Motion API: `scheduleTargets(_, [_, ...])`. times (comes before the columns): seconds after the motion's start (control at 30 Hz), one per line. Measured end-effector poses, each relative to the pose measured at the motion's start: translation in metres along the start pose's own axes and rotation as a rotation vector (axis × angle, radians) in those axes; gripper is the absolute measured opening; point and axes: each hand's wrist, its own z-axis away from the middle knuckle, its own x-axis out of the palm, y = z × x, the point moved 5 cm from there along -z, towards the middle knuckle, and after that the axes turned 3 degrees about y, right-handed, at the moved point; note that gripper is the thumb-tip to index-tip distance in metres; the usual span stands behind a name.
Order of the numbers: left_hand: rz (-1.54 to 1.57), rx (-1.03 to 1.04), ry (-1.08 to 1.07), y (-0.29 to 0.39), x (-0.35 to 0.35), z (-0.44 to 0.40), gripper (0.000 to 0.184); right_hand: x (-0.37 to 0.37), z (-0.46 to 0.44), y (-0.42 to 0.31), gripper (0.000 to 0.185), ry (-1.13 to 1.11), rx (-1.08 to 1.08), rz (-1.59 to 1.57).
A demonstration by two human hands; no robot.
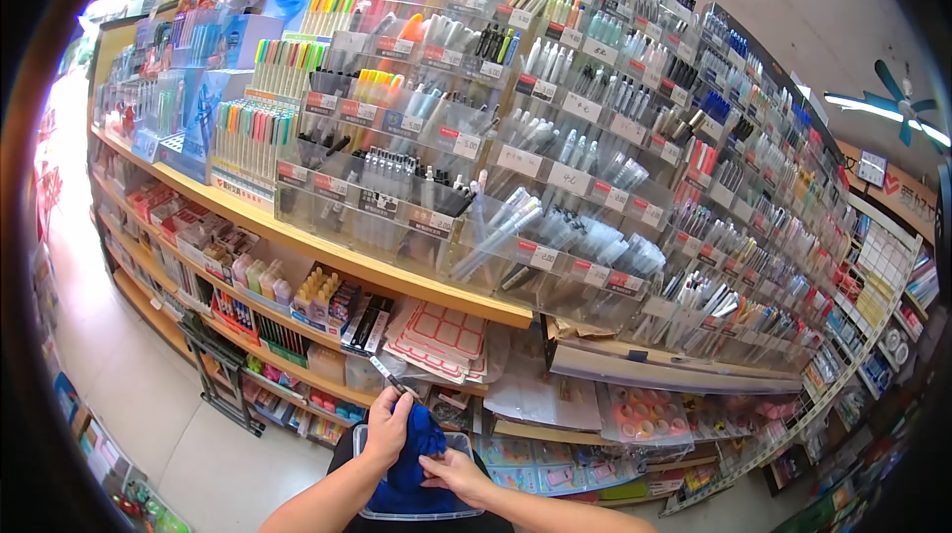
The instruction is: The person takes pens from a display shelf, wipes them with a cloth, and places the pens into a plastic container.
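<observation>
My left hand [388,426] is closed around a slim pen [383,371], whose pale upper end, with a dark band, sticks up past my fingers. Bunched between both hands is a dark blue cloth [409,473]. It reaches up against the pen's lower part, which it and my fingers hide. My right hand [456,476] pinches the right edge of the cloth. Below both hands a clear plastic tub [464,446] sits at my lap, with more blue inside it.
A tiered clear pen rack [555,176] full of pens rises ahead on a wooden shelf edge [397,270]. Lower shelves hold boxed goods and red-lined sheets [436,335]. A dark folded metal frame [223,369] stands at left. Tape rolls [645,416] lie lower right.
</observation>
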Motion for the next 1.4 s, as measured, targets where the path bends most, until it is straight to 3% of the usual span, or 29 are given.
scheduleTargets(0.1, [0.028, 0.002, -0.027, -0.005, 0.003, 0.000, 0.011, 0.007, 0.009, -0.007, 0.022, 0.120, -0.014, 0.091])
scheduleTargets(0.2, [-0.018, 0.060, -0.036, -0.003, 0.004, -0.001, 0.011, 0.004, -0.004, 0.024, 0.019, -0.090, -0.049, 0.154])
scheduleTargets(0.33, [-0.009, 0.055, -0.023, -0.004, -0.005, 0.000, 0.012, -0.011, -0.007, 0.012, 0.014, -0.123, 0.002, -0.343])
scheduleTargets(0.37, [0.000, 0.050, -0.023, -0.006, -0.006, -0.001, 0.012, -0.014, -0.004, 0.013, 0.016, -0.065, 0.079, -0.461])
scheduleTargets(0.5, [0.048, -0.003, -0.058, -0.009, -0.001, -0.001, 0.012, 0.017, 0.020, 0.004, 0.025, -0.415, 0.251, -0.303])
scheduleTargets(0.53, [0.038, 0.027, -0.065, -0.008, 0.000, -0.001, 0.012, 0.018, 0.025, 0.011, 0.029, -0.262, 0.267, -0.227])
scheduleTargets(0.6, [0.020, 0.087, -0.075, -0.007, 0.001, -0.002, 0.012, 0.029, 0.052, -0.007, 0.033, -0.364, 0.211, -0.012])
scheduleTargets(0.7, [0.121, 0.000, -0.007, -0.006, -0.003, -0.001, 0.013, 0.015, 0.055, -0.031, 0.050, -0.360, 0.269, -0.094])
scheduleTargets(0.77, [0.124, -0.041, -0.004, -0.010, -0.005, -0.002, 0.013, 0.010, 0.059, -0.079, 0.055, -0.535, -0.082, 0.041])
scheduleTargets(0.83, [0.075, -0.043, -0.015, -0.017, -0.008, -0.006, 0.013, 0.009, 0.081, -0.143, 0.050, -0.346, -0.307, 0.168])
scheduleTargets(0.93, [-0.004, -0.048, -0.059, -0.013, -0.001, -0.002, 0.013, 0.003, 0.122, -0.237, 0.031, -0.106, -0.741, -0.028])
scheduleTargets(1.0, [-0.033, -0.057, -0.079, -0.012, 0.003, 0.000, 0.012, -0.036, 0.145, -0.278, 0.036, 0.228, -1.001, -0.126])
scheduleTargets(1.03, [-0.048, -0.061, -0.088, -0.012, 0.004, 0.001, 0.012, -0.040, 0.156, -0.305, 0.038, 0.045, -0.997, -0.304])
scheduleTargets(1.07, [-0.058, -0.043, -0.100, -0.012, 0.004, 0.000, 0.012, -0.043, 0.170, -0.327, 0.038, 0.317, -1.023, -0.401])
scheduleTargets(1.1, [-0.068, -0.026, -0.112, -0.012, 0.004, 0.000, 0.013, -0.081, 0.169, -0.350, 0.035, 0.313, -1.051, -0.413])
scheduleTargets(1.13, [-0.079, -0.011, -0.123, -0.015, 0.003, -0.001, 0.013, -0.104, 0.175, -0.376, 0.032, 0.323, -1.144, -0.353])
scheduleTargets(1.17, [-0.127, 0.004, -0.122, -0.020, -0.001, -0.003, 0.014, -0.111, 0.188, -0.398, 0.027, 0.723, -1.226, -0.258])
scheduleTargets(1.27, [-0.103, -0.066, -0.112, -0.019, 0.001, -0.001, 0.014, -0.126, 0.199, -0.454, 0.018, 0.990, -1.442, 0.060])
scheduleTargets(1.33, [-0.051, -0.070, -0.115, -0.019, 0.002, -0.001, 0.012, -0.141, 0.192, -0.481, 0.020, 1.165, -1.446, 0.443])
scheduleTargets(1.4, [-0.005, -0.102, -0.127, -0.012, 0.006, 0.002, 0.011, -0.137, 0.179, -0.493, 0.022, 1.195, -1.291, 0.772])
